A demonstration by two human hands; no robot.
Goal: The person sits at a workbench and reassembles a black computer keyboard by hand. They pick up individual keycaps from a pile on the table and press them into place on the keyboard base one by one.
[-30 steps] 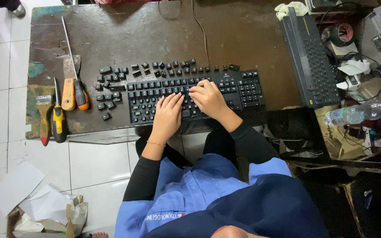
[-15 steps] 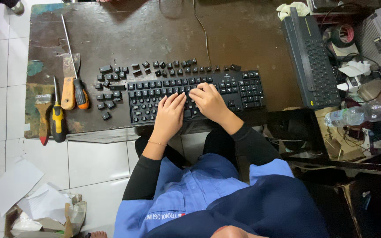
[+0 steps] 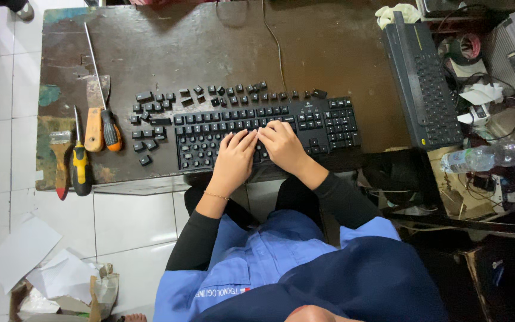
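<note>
A black keyboard (image 3: 323,122) lies on the worn brown table (image 3: 210,53), with several of its keycaps off. My left hand (image 3: 233,158) and my right hand (image 3: 281,145) rest side by side on the keyboard's middle rows, fingertips touching the keys. Whether either hand pinches a keycap is hidden by the fingers. Loose black keycaps (image 3: 153,110) are scattered along the keyboard's far edge and to its left.
Screwdrivers (image 3: 80,167), a scraper (image 3: 95,122) and a small brush (image 3: 61,161) lie at the table's left end. A second dark keyboard (image 3: 424,83) leans at the right, beside a cluttered shelf with a plastic bottle (image 3: 490,156). Paper scraps (image 3: 25,253) lie on the tiled floor.
Both hands have drawn slightly closer together over the keyboard's middle. The keyboard and loose keycaps stay where they were.
</note>
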